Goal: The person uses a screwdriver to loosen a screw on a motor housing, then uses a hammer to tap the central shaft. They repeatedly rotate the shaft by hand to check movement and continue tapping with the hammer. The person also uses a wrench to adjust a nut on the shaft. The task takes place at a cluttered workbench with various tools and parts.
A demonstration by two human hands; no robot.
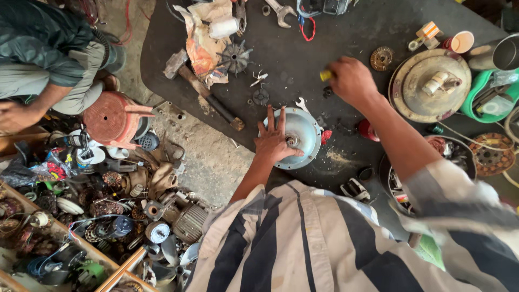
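Observation:
My left hand (pixel 274 139) lies flat, fingers spread, on a round grey metal motor cover (pixel 303 132) resting on the dark worktable (pixel 346 38). Its central shaft hole shows beside my thumb. My right hand (pixel 351 81) is farther back on the table, fingers closed around a small tool with a yellow handle (pixel 325 75). A small spanner (pixel 301 104) lies just behind the cover. A black gear-like part (pixel 260 97) and a black fan impeller (pixel 234 57) sit to the left of it.
A hammer (pixel 203 89) lies at the table's left edge beside crumpled paper. A large round metal housing (pixel 430 86), a cup (pixel 462 41) and a copper-wound stator (pixel 492 157) stand at right. Another person (pixel 48 59) crouches at upper left above a heap of scrap parts (pixel 108 205).

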